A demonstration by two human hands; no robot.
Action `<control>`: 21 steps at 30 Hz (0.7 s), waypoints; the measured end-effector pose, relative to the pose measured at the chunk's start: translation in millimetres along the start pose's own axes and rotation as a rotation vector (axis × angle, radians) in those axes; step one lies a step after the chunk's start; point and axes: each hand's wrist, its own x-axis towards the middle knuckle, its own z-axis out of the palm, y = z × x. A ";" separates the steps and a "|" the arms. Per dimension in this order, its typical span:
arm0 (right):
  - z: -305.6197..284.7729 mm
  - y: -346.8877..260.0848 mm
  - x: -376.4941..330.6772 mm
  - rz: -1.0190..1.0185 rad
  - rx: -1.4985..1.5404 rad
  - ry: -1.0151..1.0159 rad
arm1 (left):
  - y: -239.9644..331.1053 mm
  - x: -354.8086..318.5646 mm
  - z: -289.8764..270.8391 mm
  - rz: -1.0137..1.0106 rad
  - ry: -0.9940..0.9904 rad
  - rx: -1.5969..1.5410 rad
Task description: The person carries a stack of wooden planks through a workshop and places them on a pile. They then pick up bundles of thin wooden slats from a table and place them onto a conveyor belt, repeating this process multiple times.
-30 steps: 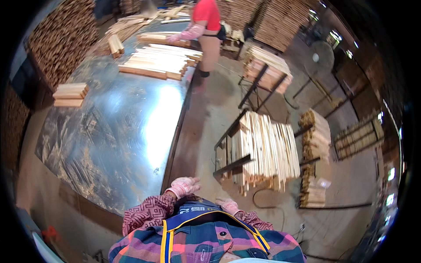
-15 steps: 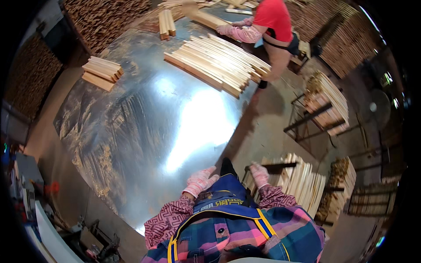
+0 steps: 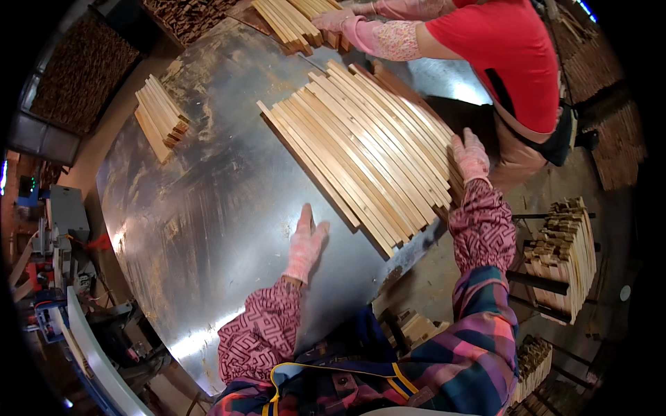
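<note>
A broad row of pale wooden strips (image 3: 361,152) lies side by side on the metal-topped table (image 3: 208,229), its ends uneven. My left hand (image 3: 306,243), in a pinkish knit glove, is over the tabletop just left of the strips' near end. Its fingers are stretched out and it holds nothing. At the row's right edge is my right hand (image 3: 472,156), gloved the same way. Its fingers are extended along the outermost strips; whether they touch the wood I cannot tell.
Across the table a person in a red shirt (image 3: 499,55) handles more wooden strips (image 3: 291,24) with gloved hands. A small bundle of strips (image 3: 159,114) sits at the table's left. Racks of stacked wood (image 3: 558,263) stand right; machinery (image 3: 69,215) stands left.
I have moved closer to the row of strips. Both my hands have reached forward from beside my body, the right one to the row's right edge. The other person's hands have shifted onto other strips.
</note>
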 end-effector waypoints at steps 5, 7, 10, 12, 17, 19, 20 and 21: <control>23.0 5.9 -15.9 -0.121 -0.051 -0.396 | -5.6 78.8 8.2 -0.002 0.082 -0.416; 13.4 -5.4 -56.4 -0.062 0.145 -0.536 | -60.8 102.8 -16.0 0.222 0.246 -0.202; 40.1 -1.5 -105.4 0.142 0.652 -0.549 | -34.9 120.8 -68.4 -0.165 0.242 -0.585; 56.1 -23.1 -84.1 0.130 0.739 -0.419 | -32.2 133.0 -79.7 -0.170 0.273 -0.560; 102.2 -82.4 -51.0 0.319 1.321 -0.094 | -42.3 147.1 -56.8 -0.071 0.600 -0.810; 93.8 -101.6 -48.4 0.417 1.753 -0.359 | -38.0 142.1 -58.2 -0.080 0.629 -0.935; 83.4 -110.2 -41.3 0.459 1.808 -0.554 | -42.9 137.9 -62.3 -0.119 0.446 -1.062; 73.7 -116.8 -41.5 0.511 1.821 -0.683 | -49.6 131.4 -66.2 -0.153 0.256 -1.181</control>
